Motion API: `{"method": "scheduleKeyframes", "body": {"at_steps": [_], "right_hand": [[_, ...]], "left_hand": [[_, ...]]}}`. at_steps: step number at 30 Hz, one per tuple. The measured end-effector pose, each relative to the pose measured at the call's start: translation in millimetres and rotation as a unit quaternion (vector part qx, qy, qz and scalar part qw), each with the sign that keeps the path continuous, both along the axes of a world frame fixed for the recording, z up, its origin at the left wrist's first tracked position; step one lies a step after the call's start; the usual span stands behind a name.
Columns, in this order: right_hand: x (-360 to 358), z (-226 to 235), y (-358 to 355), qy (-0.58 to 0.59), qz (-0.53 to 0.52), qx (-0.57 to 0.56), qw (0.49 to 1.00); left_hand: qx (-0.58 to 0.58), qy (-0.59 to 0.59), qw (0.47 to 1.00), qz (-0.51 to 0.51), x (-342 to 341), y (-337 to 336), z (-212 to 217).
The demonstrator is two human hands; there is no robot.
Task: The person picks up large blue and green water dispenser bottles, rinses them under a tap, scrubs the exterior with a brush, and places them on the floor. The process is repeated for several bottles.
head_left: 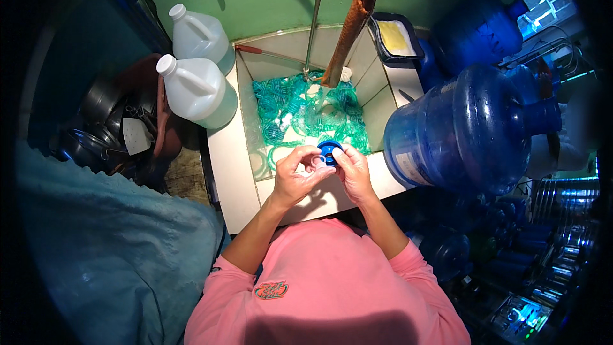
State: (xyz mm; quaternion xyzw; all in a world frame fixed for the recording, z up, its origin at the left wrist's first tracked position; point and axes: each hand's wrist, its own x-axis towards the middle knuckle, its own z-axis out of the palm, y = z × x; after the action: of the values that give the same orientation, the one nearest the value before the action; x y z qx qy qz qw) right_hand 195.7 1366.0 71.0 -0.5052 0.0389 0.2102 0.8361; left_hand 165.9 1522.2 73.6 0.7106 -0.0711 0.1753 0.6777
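Over the front edge of a white-tiled basin [220,153], both my hands meet at a round blue plastic cap [330,147]. My right hand [355,176] pinches the cap's right side between thumb and fingers. Close against its left side are the curled fingers of my left hand [295,176], with a small pale ring [318,160] at the fingertips. Whether the ring is apart from the cap, I cannot tell. Below and beyond my hands, the basin holds a mass of translucent green and teal plastic pieces [338,110], some ring-shaped or ribbed.
Two whitish jugs [198,92] stand on the left ledge. A big blue water bottle [460,131] lies at the right, another [476,29] behind it. A rusty pipe [354,19] slants into the basin. A dark tub with a yellow block [396,38] sits back right.
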Motion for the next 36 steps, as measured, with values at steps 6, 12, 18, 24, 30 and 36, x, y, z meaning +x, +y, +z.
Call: {"method": "scheduleKeyframes", "body": {"at_steps": [6, 12, 18, 24, 30, 36], "right_hand": [[-3, 2, 3, 0.008, 0.001, 0.035, 0.999], [-1, -1, 3, 0.062, 0.024, 0.106, 0.992], [-7, 1, 6, 0.067, 0.043, 0.183, 0.980], [-4, 3, -4, 0.026, 0.090, 0.179, 0.979], [2, 2, -6, -0.021, 0.111, 0.121, 0.986], [2, 5, -2, -0.063, 0.110, 0.049, 0.991]], "left_hand": [[0.075, -0.031, 0.996, 0.032, 3, -1, 8], [0.110, -0.054, 0.991, 0.052, 5, -5, 2], [-0.009, -0.024, 0.999, 0.020, 14, -6, -9], [-0.155, 0.021, 0.987, -0.045, 14, -10, -11], [-0.283, 0.056, 0.951, -0.110, 12, -13, -5], [-0.293, 0.114, 0.946, -0.082, 11, -9, 6]]}}
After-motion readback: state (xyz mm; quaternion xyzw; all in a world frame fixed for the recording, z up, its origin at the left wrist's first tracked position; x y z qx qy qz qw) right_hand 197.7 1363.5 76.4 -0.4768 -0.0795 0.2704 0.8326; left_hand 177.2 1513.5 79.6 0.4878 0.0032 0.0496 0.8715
